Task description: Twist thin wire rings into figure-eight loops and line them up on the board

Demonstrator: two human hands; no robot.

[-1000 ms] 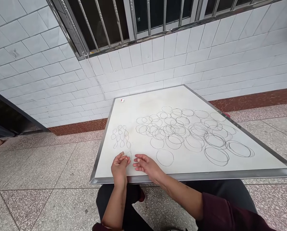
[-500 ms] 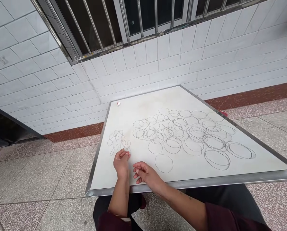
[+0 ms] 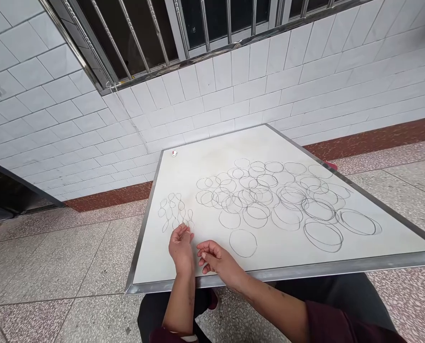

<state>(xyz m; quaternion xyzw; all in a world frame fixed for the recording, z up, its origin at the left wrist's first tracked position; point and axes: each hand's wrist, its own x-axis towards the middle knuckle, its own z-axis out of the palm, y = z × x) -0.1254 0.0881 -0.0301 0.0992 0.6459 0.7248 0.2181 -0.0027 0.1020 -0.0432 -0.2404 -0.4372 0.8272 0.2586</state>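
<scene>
My left hand is over the front left part of a white table, its fingers curled together. Whatever lies between them is hidden or too thin to make out. Just beyond those fingertips lie several small twisted loops of thin dark wire or cord. To the right, my right hand hovers near the front edge with thumb and fingers bent toward each other; what they pinch, if anything, does not show. Beside it rests a single large thin ring. Many more thin rings overlap across the table's middle and right.
A small white and red object sits in the far left corner. Metal trim borders the table. Behind stands a white tiled wall with a barred window. My legs are under the front edge.
My left hand has turned slightly, showing more of its back, and its fingertips have shifted a little. My right hand is almost unmoved. The view has tilted slightly.
</scene>
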